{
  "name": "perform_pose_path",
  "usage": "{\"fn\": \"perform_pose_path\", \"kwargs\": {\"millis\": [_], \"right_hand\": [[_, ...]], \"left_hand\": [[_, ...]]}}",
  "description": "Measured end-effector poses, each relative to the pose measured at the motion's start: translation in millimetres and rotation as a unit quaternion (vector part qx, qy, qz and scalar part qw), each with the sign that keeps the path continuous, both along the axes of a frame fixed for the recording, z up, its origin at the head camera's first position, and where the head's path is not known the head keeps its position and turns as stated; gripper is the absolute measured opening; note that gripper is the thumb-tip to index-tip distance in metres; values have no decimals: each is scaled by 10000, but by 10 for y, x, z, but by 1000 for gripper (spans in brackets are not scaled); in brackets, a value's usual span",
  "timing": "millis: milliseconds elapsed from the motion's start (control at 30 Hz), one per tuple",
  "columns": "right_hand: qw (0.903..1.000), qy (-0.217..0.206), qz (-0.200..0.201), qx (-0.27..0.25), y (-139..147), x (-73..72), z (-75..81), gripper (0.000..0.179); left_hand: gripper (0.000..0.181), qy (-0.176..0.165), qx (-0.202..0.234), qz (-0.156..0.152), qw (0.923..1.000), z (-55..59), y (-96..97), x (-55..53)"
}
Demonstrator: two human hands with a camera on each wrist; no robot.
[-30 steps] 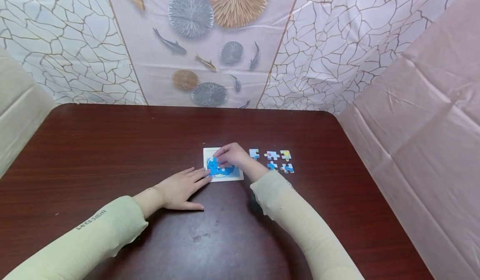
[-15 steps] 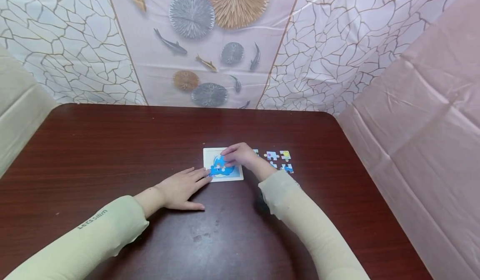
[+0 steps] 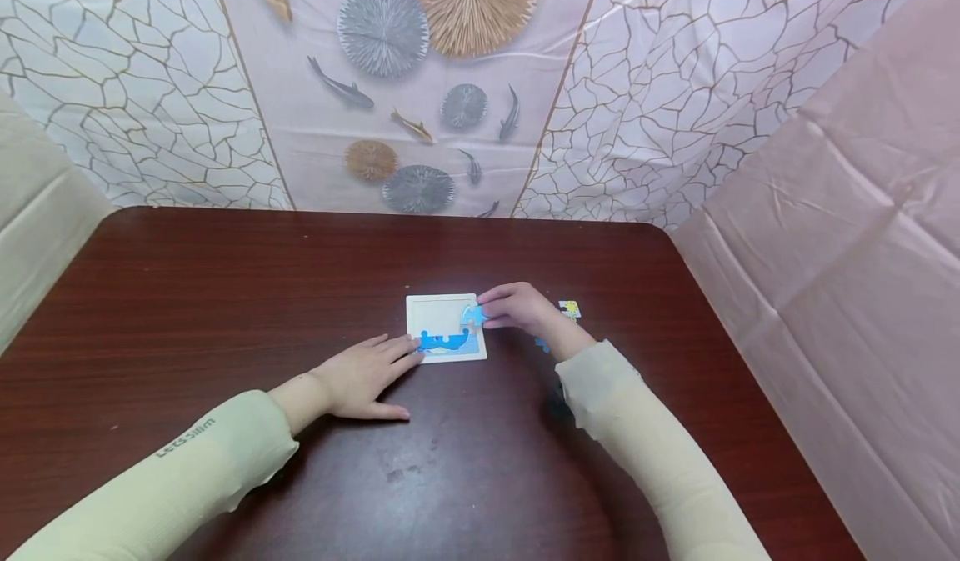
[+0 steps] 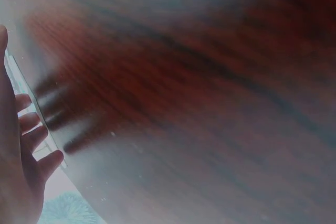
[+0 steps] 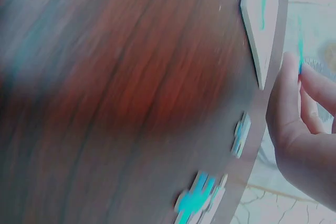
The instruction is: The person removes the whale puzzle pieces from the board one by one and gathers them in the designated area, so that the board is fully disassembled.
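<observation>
- My right grip (image 3: 519, 308) pinches a blue jigsaw piece (image 3: 473, 316), raised at the right edge of the puzzle tray (image 3: 437, 313).
- The piece juts from it toward the tray's middle.
- My left grip (image 3: 363, 380), fingers extended, empty, rests at the tray's near-left corner.

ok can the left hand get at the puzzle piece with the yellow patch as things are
Probably not directly: the left hand touches the white puzzle tray, and the right hand lies between it and the yellow-patched piece.
</observation>
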State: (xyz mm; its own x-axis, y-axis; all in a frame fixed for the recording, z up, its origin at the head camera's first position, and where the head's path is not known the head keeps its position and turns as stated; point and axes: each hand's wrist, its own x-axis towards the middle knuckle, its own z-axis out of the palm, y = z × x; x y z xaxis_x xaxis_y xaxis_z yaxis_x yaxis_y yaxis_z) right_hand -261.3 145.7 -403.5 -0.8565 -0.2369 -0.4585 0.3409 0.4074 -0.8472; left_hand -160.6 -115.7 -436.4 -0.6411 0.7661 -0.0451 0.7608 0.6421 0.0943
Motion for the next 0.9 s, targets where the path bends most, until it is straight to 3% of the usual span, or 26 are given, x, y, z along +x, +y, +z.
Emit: {"fn": "perform_pose_path", "kwargs": {"millis": [367, 567, 900], "right_hand": [[9994, 183, -149, 253, 303, 2, 24, 35], [9994, 200, -16, 278, 476, 26, 35, 38], [9984, -68, -67, 559, 665, 24, 11, 39]], "left_hand": [[81, -38, -33, 50, 10000, -2, 6, 1], [81, -43, -27, 40, 10000, 1, 7, 2], [81, -29, -128, 67, 9999, 1, 7, 5]]}}
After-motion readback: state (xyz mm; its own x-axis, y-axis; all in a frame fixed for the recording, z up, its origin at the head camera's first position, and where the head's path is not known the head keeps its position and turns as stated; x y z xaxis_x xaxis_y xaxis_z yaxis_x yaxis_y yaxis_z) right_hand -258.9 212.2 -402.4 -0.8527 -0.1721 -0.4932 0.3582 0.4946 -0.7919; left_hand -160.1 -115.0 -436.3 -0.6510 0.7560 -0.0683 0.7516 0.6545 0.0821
